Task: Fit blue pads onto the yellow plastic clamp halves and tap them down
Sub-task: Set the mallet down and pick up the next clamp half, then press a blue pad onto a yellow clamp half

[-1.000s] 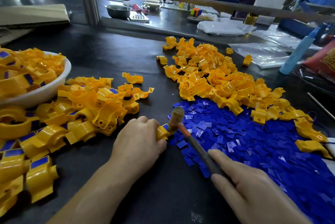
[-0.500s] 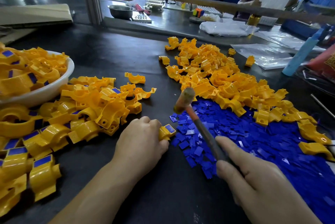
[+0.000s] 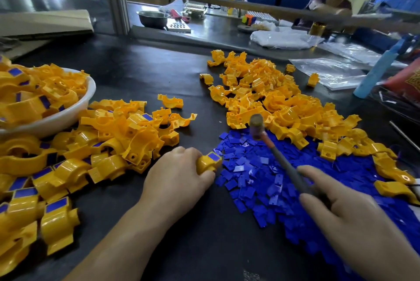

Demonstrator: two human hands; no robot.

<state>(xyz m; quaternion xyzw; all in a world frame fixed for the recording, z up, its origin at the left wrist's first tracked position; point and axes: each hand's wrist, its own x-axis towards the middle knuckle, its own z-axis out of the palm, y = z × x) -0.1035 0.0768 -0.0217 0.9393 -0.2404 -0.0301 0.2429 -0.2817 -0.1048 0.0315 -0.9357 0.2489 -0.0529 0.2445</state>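
Clamping a yellow clamp half (image 3: pixel 205 163) in the left grip (image 3: pixel 175 180), fingers curled over it, with a blue pad (image 3: pixel 214 157) seated on the end poking out just right of the knuckles. Keeping it low against the black table (image 3: pixel 141 69). Grasping a hammer (image 3: pixel 279 154) by the handle in the right grip (image 3: pixel 354 219), head up and blurry, above and beyond the clamp half, not touching. Heap of loose blue pads (image 3: pixel 254 187) between both grips, bare yellow halves (image 3: pixel 272 103) beyond, padded halves (image 3: pixel 109 144) left of the left grip, more in a white bowl (image 3: pixel 72 113).
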